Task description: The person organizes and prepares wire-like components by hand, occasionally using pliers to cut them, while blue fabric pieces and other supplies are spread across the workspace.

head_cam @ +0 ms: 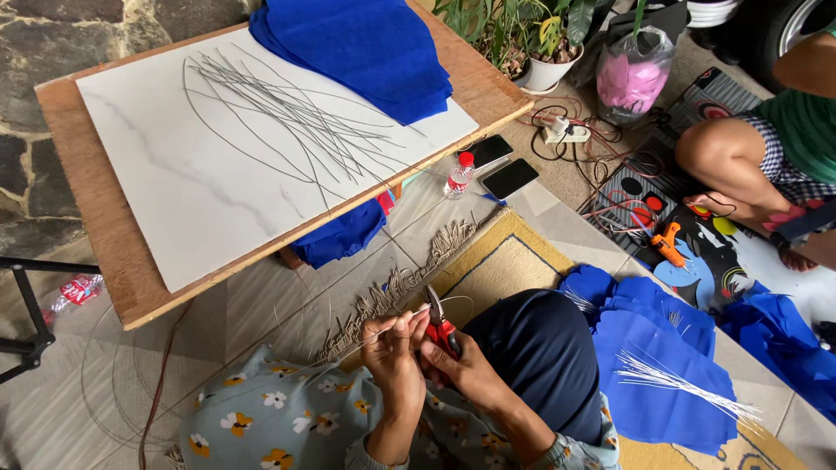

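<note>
your left hand [394,348] is pinching a thin wire [416,311] over your lap, right hand [460,361] gripping red-handled pliers [438,320] at it. wire's looking light, springy, slippery, so i'd be holding close to the cut pt.

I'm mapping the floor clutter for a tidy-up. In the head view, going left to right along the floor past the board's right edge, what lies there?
Small plastic bottle with red cap → two dark phones → white power strip → pink plastic bag → orange glue gun → another person's bent knee.
</note>
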